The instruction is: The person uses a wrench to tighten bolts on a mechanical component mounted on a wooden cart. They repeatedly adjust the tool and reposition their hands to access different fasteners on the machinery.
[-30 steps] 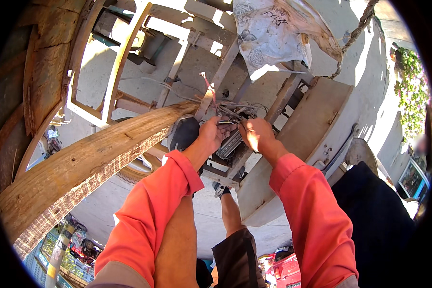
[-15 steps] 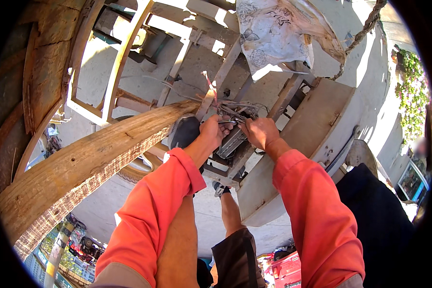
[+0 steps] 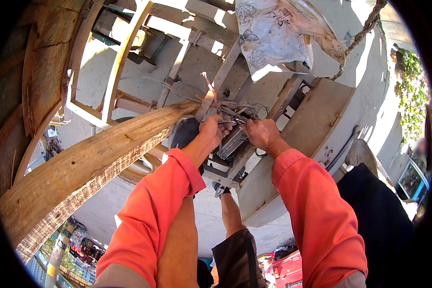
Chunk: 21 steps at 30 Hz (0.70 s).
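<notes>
Over the metal frame, my left hand (image 3: 213,130) is closed around a slim, shiny metal tool (image 3: 224,121), whose exact kind is too small to tell. Facing it, my right hand (image 3: 261,133) has its fingers pinched together at the tool's right side; what they hold is mostly hidden. Both hands work close together above a dark finned metal box (image 3: 233,142). A tangle of grey wires (image 3: 247,109) lies just beyond the fingertips. Left of the wires, a red-wrapped wire end (image 3: 209,82) sticks up.
A long wooden beam (image 3: 101,146) runs in from the left beside my left arm. A rusty metal frame (image 3: 228,62) spans the middle, with a dirty white sack (image 3: 273,36) over its far part. A beige metal panel (image 3: 300,139) stands at the right; a rope (image 3: 365,31) hangs beyond.
</notes>
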Motion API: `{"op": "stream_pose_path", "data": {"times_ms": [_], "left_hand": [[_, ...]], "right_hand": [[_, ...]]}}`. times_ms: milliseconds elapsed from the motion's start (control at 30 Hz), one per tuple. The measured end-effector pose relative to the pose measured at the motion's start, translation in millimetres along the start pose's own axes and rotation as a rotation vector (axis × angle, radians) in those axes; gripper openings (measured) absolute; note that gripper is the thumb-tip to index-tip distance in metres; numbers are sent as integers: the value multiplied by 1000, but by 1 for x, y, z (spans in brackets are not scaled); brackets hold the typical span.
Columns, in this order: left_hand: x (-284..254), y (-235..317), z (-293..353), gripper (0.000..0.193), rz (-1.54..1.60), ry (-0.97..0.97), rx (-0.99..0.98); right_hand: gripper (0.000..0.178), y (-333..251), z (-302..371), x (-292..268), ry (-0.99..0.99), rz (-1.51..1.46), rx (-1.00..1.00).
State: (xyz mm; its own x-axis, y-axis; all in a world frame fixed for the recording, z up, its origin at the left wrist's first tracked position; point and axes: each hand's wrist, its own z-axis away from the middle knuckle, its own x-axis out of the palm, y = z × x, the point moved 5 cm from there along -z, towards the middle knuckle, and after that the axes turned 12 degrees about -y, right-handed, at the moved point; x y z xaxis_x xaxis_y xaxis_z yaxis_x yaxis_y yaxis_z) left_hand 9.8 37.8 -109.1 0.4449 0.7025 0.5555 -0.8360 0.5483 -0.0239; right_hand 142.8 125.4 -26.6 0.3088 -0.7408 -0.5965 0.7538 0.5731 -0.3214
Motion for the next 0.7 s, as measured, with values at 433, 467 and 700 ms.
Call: {"op": "stream_pose_path", "data": {"times_ms": [433, 467, 700], "left_hand": [[9, 1, 8, 20, 21, -63, -14], [9, 2, 8, 19, 11, -84, -9], [5, -2, 6, 19, 24, -81, -13]], "right_hand": [[28, 0, 4, -6, 1, -185, 101], [27, 1, 3, -5, -9, -222, 119], [18, 1, 3, -4, -82, -349, 219]]}}
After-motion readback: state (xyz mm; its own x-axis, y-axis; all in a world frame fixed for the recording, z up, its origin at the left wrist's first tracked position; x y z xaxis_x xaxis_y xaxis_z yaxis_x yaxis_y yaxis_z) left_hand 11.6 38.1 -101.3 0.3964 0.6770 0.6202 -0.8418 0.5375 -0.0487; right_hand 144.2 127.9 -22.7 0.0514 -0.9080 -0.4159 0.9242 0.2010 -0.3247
